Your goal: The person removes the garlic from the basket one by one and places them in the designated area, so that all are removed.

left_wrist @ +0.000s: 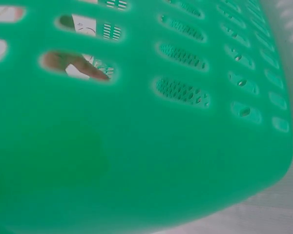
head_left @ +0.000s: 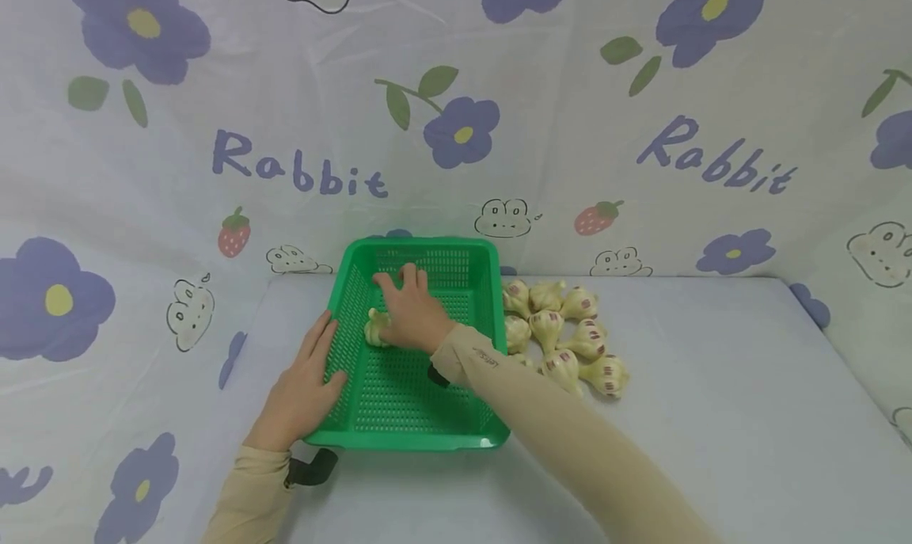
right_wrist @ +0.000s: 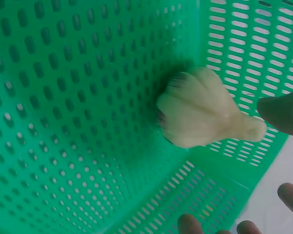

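Note:
A single garlic bulb lies in the green plastic basket, near its left wall. My right hand is inside the basket just right of the bulb, fingers spread. In the right wrist view the garlic bulb lies on its side, its stem pointing at the thumb, and the fingers stand apart from it. My left hand rests on the basket's left rim with straight fingers and the thumb out to the side. Basket wall fills most of the left wrist view.
Several garlic bulbs lie in a cluster on the white table, close against the basket's right side. Behind the table hangs a white cloth printed with flowers and rabbits. The right forearm crosses the basket's right rim.

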A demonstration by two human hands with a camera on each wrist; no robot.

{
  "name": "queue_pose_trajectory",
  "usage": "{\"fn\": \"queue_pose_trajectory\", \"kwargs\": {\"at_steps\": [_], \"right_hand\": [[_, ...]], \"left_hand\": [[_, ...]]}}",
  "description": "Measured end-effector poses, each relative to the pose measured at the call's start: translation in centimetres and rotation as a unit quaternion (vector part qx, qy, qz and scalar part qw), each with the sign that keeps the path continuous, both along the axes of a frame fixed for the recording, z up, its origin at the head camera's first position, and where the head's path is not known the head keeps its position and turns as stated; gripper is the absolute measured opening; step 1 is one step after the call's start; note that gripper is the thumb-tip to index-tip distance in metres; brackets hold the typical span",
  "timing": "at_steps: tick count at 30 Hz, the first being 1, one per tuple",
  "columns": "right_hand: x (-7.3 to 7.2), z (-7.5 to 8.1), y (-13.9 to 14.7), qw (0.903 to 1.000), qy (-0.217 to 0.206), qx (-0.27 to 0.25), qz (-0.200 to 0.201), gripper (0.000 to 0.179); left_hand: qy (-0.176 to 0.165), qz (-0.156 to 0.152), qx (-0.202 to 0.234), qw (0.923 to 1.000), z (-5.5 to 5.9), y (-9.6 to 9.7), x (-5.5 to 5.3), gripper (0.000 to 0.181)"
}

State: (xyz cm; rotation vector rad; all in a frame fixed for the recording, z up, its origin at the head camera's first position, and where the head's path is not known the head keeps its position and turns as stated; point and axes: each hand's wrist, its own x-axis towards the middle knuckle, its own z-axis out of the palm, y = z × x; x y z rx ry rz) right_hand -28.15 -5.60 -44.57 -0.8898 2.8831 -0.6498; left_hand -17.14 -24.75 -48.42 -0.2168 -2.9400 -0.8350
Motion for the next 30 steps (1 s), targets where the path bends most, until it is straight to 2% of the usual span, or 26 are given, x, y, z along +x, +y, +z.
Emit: {"fn": "queue_pose_trajectory", "kwargs": {"at_steps": [7,10,17,24,30], "right_hand": [[-0.7,-0.9,-0.8,0.9988,-0.043,0.003,-0.022,0.069],[-0.8,-1.4,-1.0,0.9984,-0.050,0.009,-0.026,0.070],[-1.3,-2.9,-2.1,0.9967,-0.074,-0.001,-0.035,0.062],[-1.7,-4.2,-3.5,0.9943,-0.085,0.030,-0.056,0.070],[-1.7,-4.7,-4.1,0.9951,-0.077,0.041,-0.046,0.065]], "left_hand": [[0.002,0.000,0.004,1.0000,0.1,0.0,0.0,0.075],[0.001,-0.001,0.002,1.0000,0.0,0.0,-0.1,0.075],[0.001,0.000,0.002,1.0000,-0.1,-0.1,-0.2,0.075],[-0.002,0.000,0.000,1.0000,-0.3,-0.2,-0.2,0.076],[0.002,0.002,0.000,1.0000,-0.3,-0.3,-0.2,0.076]]}}
